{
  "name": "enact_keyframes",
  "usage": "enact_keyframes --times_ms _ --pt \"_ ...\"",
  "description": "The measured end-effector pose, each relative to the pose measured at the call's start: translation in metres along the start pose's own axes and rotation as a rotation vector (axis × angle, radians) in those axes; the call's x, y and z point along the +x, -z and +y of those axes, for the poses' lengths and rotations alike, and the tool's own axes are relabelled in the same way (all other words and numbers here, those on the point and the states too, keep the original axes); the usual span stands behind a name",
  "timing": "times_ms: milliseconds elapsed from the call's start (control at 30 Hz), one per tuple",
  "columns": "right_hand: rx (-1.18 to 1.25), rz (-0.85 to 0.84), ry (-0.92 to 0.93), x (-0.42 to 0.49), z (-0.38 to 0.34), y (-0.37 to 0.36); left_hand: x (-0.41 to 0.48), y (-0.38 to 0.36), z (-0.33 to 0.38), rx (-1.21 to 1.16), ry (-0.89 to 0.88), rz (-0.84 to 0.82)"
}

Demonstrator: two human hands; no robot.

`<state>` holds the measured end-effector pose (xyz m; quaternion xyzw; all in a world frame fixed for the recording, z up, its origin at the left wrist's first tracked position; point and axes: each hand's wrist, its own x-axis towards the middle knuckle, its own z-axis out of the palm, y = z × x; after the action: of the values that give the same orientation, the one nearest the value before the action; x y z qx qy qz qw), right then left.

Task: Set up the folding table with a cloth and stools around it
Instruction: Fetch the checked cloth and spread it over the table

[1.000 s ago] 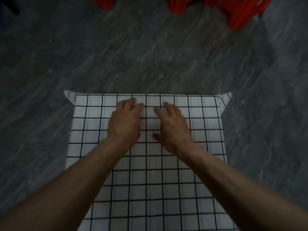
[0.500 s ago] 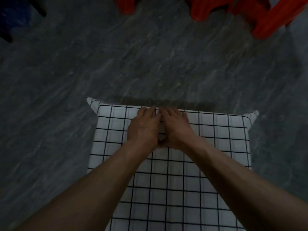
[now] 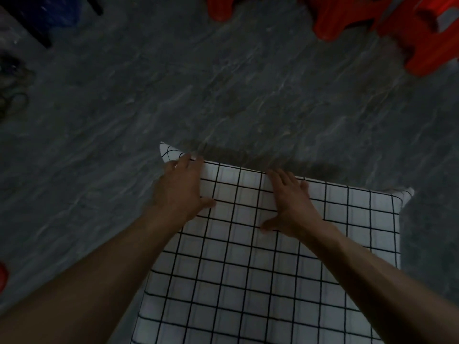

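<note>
One head-worn wide-angle view looks steeply down over the near white, black-gridded cloth-covered bench [image 3: 273,269] to grey marbled floor [image 3: 223,83] and red plastic stools [image 3: 342,21] beyond.

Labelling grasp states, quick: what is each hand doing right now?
Left hand: open, pressed flat on the checked cloth, holding nothing.
Right hand: open, flat on the cloth too.

White black-grid cloth [image 3: 248,269] lies spread flat, far corners drooping; red stools [image 3: 409,28] stand well beyond it

no readable text, labels, brands, numbers or signs anywhere
</note>
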<state>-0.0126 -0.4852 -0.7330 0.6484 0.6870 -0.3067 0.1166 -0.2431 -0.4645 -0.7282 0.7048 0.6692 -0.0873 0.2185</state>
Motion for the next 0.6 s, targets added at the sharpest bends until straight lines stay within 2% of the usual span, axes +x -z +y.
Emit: enact_keyframes --times_ms 200,367,600 --pt "0.022 0.018 0.003 -0.001 0.000 -0.001 0.014 0.004 0.010 -0.003 0.038 -0.067" --pt "0.025 0.022 0.004 -0.003 0.001 -0.001 0.012 0.005 0.007 0.040 -0.021 -0.069" --pt "0.047 0.049 0.027 -0.007 0.005 -0.001 0.015 0.007 0.013 0.063 0.069 -0.115"
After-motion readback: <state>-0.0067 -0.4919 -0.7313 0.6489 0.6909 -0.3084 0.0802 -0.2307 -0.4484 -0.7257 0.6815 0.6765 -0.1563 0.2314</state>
